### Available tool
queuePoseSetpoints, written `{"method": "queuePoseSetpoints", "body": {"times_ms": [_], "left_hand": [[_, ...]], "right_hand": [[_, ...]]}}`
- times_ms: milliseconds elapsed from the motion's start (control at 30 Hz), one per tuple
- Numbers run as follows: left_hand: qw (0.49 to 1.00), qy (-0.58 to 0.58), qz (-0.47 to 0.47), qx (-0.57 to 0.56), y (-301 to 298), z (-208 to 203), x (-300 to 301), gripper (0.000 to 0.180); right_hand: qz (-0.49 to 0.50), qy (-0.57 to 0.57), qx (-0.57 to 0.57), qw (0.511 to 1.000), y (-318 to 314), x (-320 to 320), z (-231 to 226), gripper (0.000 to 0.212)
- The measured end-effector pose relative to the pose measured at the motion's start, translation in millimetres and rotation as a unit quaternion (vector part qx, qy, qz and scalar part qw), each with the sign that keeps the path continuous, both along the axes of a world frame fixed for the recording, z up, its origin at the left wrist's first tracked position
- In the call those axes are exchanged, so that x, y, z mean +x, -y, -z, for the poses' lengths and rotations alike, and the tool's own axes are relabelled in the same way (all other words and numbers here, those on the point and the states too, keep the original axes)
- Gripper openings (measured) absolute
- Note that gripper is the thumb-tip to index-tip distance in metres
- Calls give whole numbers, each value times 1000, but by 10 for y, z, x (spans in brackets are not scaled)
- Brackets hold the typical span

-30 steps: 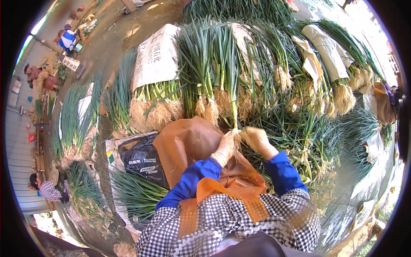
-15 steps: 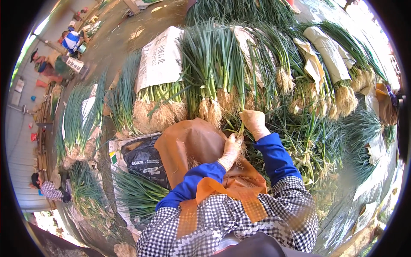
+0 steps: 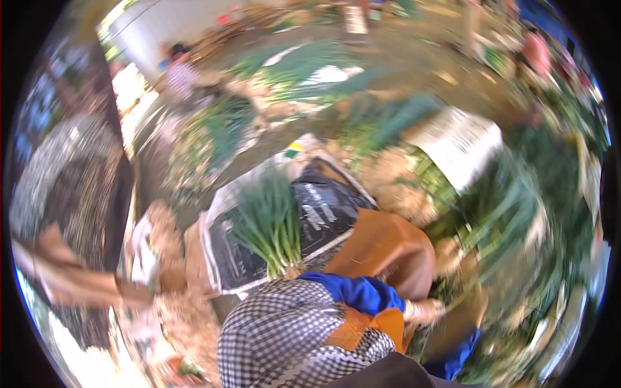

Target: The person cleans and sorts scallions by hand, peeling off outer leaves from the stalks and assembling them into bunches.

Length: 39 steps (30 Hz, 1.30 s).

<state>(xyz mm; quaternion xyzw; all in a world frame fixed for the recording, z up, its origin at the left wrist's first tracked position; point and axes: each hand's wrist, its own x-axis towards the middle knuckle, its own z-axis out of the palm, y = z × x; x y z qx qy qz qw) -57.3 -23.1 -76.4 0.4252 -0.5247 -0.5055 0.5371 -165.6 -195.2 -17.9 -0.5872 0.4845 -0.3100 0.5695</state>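
My left hand (image 3: 424, 310), in a pale glove, reaches out from a blue sleeve beside the orange apron (image 3: 388, 249) over my knee. Blur smears its fingers, so what it holds, if anything, cannot be made out. Of my right arm a blue sleeve (image 3: 462, 359) shows at the lower right; a brownish blurred patch covers where that hand is. Green onions (image 3: 498, 213) with pale stems lie past my knee, smeared by motion. A separate bunch of green onions (image 3: 268, 216) rests to my left on a black and white plastic sack (image 3: 249, 265), roots toward me.
A white printed sack (image 3: 456, 145) covers part of a rooty onion bundle (image 3: 398, 184). More onions (image 3: 301, 71) lie in rows farther off. A person in a checked top (image 3: 181, 77) sits at far left, and one in pink (image 3: 537, 52) at far right. A dark post stands left.
The view has swung to the left and blurred, bringing the sack with the onion bunch to the middle. My hands, earlier close together on an onion stalk, now appear at lower right.
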Motion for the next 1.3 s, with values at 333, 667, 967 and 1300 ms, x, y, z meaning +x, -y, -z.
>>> {"method": "queuePoseSetpoints", "body": {"times_ms": [333,667,967,1300], "left_hand": [[981,94,47,164,-16,-900,333,33],[807,-440,84,385,99,-949,624,36],[816,-391,110,412,-21,-1172,595,40],[742,-533,88,396,16,-1174,789,27]], "right_hand": [[76,306,232,920,-533,403,-668,42],[105,-138,51,983,-1423,-1191,-1121,27],[55,115,201,971,-812,97,-642,45],[43,-9,146,988,-1678,-791,-968,24]]}}
